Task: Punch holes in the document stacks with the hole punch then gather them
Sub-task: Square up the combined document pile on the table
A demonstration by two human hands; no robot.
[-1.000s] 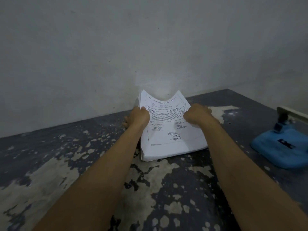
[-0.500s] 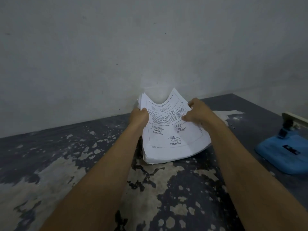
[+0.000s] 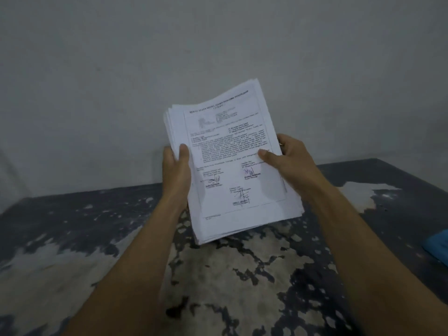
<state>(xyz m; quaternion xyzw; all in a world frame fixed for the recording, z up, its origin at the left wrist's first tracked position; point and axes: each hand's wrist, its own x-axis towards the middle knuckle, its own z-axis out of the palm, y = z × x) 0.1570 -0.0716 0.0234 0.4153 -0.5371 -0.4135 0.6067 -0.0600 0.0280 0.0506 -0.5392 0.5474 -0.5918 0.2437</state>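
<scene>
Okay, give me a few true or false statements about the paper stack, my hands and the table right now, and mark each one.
1. Both hands hold the paper stack. True.
2. The stack lies flat on the table. False: it is lifted and tilted up.
3. The left hand has its thumb on the top sheet. True.
4. The top sheet is blank. False: it bears printed text and signatures.
5. The right hand rests on the blue object. False: it grips the stack's right edge.

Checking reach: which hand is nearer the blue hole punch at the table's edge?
Right. The right hand grips the paper stack on the side facing the hole punch; the left hand holds the stack's far side.
</scene>
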